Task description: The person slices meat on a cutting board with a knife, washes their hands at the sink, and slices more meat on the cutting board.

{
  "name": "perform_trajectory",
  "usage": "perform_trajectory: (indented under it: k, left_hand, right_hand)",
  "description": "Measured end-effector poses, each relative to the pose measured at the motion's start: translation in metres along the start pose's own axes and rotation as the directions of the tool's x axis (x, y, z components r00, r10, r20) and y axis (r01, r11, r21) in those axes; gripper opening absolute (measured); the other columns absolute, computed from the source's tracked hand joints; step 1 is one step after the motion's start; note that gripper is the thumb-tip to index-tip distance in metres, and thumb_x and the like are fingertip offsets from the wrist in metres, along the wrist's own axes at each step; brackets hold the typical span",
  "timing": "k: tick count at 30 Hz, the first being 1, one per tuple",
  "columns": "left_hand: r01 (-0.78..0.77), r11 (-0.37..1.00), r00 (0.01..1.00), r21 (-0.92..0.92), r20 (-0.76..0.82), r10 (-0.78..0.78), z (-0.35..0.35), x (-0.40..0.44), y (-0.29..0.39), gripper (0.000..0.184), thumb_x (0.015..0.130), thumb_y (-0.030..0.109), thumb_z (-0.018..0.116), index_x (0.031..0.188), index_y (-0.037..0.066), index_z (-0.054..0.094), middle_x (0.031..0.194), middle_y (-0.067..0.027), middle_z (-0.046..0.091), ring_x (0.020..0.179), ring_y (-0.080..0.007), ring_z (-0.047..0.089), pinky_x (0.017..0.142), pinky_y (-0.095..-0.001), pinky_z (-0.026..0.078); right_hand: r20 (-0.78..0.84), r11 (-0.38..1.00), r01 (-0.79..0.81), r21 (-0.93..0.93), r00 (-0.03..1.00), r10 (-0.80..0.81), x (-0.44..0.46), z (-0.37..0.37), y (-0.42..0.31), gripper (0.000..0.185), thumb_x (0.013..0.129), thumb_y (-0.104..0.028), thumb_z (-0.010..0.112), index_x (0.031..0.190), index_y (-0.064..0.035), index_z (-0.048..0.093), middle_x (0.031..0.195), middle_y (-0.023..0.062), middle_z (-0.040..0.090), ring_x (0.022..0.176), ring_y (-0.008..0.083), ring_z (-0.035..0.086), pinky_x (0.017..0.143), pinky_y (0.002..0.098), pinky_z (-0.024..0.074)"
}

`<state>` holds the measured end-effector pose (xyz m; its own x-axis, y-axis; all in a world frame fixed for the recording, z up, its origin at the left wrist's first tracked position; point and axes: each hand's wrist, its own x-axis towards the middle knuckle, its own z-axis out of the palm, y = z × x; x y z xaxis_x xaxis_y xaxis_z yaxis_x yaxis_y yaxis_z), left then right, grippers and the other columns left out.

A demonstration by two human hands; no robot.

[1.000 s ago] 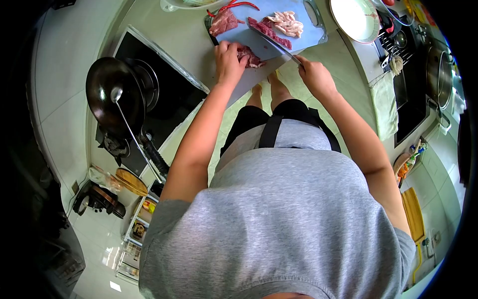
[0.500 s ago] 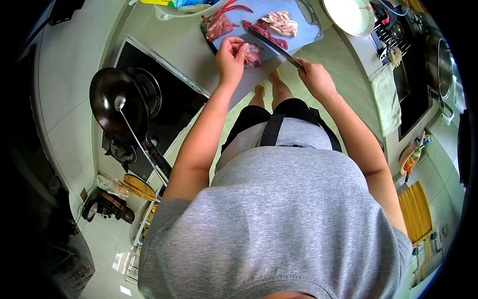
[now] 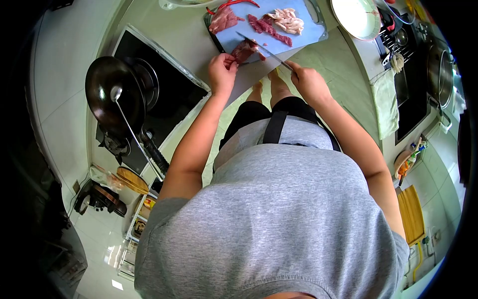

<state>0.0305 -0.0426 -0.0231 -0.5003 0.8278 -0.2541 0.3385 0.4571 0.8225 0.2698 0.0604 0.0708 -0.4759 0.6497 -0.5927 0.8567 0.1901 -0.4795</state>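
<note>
My right hand [image 3: 307, 82] is closed round the handle of a long knife [image 3: 271, 54], whose blade reaches over the near edge of the blue cutting board [image 3: 303, 47]. Under the blade lies a dark red piece of meat [image 3: 243, 51]. My left hand [image 3: 222, 70] pinches the near left end of that piece with bent fingers. Farther back on the board are a larger chunk of meat [image 3: 224, 20], a strip of red meat slices [image 3: 269, 30] and a pile of pale slices [image 3: 287, 21]. Red chilies [image 3: 239, 2] lie at its back edge.
A wok [image 3: 107, 94] with a ladle [image 3: 130, 124] rests on the stove at the left. At the upper right, a white bowl [image 3: 356, 19] sits on the counter, with a cloth [image 3: 384, 107] hanging below. A pot [image 3: 439, 74] stands farther right.
My left hand has moved nearer to me and now grips the meat's near end. The knife blade has shifted off the red slices and onto the dark red piece.
</note>
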Motion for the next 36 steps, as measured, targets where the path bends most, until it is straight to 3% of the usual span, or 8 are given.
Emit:
perform_trajectory:
  k: [3, 5, 9, 13, 18, 27, 34, 36]
  left_hand:
    - [-0.016, 0.997, 1.0, 0.07, 0.01, 0.016, -0.006, -0.003, 0.004, 0.017, 0.08, -0.003, 0.071, 0.095, 0.001, 0.064, 0.09, -0.0118, 0.065, 0.075, -0.0243, 0.066, 0.07, -0.0351, 0.054]
    - [-0.407, 0.834, 0.883, 0.373, -0.075, 0.464, -0.009, -0.002, 0.008, 0.016, 0.082, 0.004, 0.071, 0.097, 0.002, 0.065, 0.099, -0.0122, 0.064, 0.088, -0.0303, 0.064, 0.079, -0.0394, 0.053]
    - [-0.631, 0.692, 0.743, 0.352, 0.017, 0.669, -0.007, 0.004, 0.011, 0.018, 0.083, 0.007, 0.07, 0.101, 0.006, 0.068, 0.102, -0.0109, 0.063, 0.095, -0.0317, 0.062, 0.083, -0.041, 0.052]
    - [-0.656, 0.68, 0.722, 0.327, 0.008, 0.692, 0.002, 0.013, 0.007, 0.018, 0.082, 0.009, 0.071, 0.1, 0.007, 0.068, 0.102, -0.0098, 0.064, 0.095, -0.0307, 0.062, 0.083, -0.0407, 0.052]
    - [-0.574, 0.784, 0.807, 0.237, 0.001, 0.59, 0.014, 0.016, -0.003, 0.02, 0.081, 0.01, 0.073, 0.101, 0.004, 0.069, 0.102, -0.0134, 0.065, 0.097, -0.0353, 0.06, 0.087, -0.0441, 0.05]
    - [-0.541, 0.826, 0.837, 0.158, 0.001, 0.548, 0.021, 0.015, -0.018, 0.017, 0.082, 0.01, 0.073, 0.099, 0.006, 0.071, 0.102, -0.011, 0.066, 0.093, -0.0326, 0.062, 0.083, -0.0416, 0.051]
    - [-0.622, 0.69, 0.745, 0.37, 0.008, 0.667, 0.009, 0.01, -0.018, 0.024, 0.079, 0.004, 0.072, 0.102, 0.005, 0.067, 0.095, -0.0117, 0.064, 0.087, -0.0317, 0.061, 0.079, -0.0403, 0.051]
    - [-0.317, 0.93, 0.92, 0.186, -0.177, 0.349, 0.004, 0.011, -0.021, 0.025, 0.076, -0.001, 0.069, 0.1, 0.005, 0.065, 0.091, -0.0104, 0.061, 0.08, -0.0275, 0.061, 0.074, -0.0368, 0.051]
  right_hand:
    - [-0.101, 1.0, -0.002, 0.021, 0.995, 0.004, -0.001, -0.004, -0.01, 0.041, 0.095, -0.017, 0.052, 0.135, -0.0139, 0.058, 0.083, 0.0258, 0.066, 0.077, 0.0421, 0.065, 0.071, 0.0512, 0.0517]
    - [-0.074, 0.999, 0.033, 0.028, 0.997, -0.031, -0.006, -0.008, -0.014, 0.041, 0.095, -0.017, 0.052, 0.135, -0.0142, 0.057, 0.083, 0.026, 0.066, 0.077, 0.0423, 0.065, 0.071, 0.0512, 0.052]
    - [0.117, 0.999, 0.035, -0.016, 0.993, -0.033, -0.015, -0.008, -0.028, 0.049, 0.092, -0.021, 0.057, 0.139, -0.0123, 0.051, 0.089, 0.0259, 0.068, 0.086, 0.0424, 0.067, 0.075, 0.0489, 0.0538]
    - [0.143, 0.997, 0.033, -0.072, 0.99, -0.022, -0.016, 0.009, -0.03, 0.051, 0.09, -0.013, 0.055, 0.14, -0.0104, 0.05, 0.09, 0.0251, 0.069, 0.085, 0.0423, 0.067, 0.075, 0.049, 0.0545]
    - [0.156, 0.995, 0.005, -0.103, 0.988, 0.011, -0.009, 0.022, -0.025, 0.044, 0.089, -0.004, 0.049, 0.133, -0.0035, 0.05, 0.091, 0.0256, 0.069, 0.087, 0.0416, 0.068, 0.076, 0.05, 0.0543]
    - [0.096, 0.976, 0.174, -0.132, 0.982, -0.162, 0.072, 0.051, -0.049, 0.025, 0.094, -0.009, 0.046, 0.116, 0.0022, 0.053, 0.096, 0.0253, 0.069, 0.093, 0.0417, 0.068, 0.077, 0.0505, 0.054]
    - [0.11, 0.979, 0.15, -0.141, 0.985, -0.135, 0.054, 0.036, -0.039, 0.025, 0.095, -0.011, 0.045, 0.116, -0.001, 0.053, 0.096, 0.0229, 0.07, 0.094, 0.0413, 0.068, 0.079, 0.0511, 0.0539]
    - [0.124, 0.982, 0.105, -0.159, 0.989, -0.086, 0.054, 0.032, -0.04, 0.027, 0.094, -0.012, 0.048, 0.118, -0.0018, 0.055, 0.097, 0.0226, 0.069, 0.094, 0.0409, 0.067, 0.08, 0.0506, 0.0534]
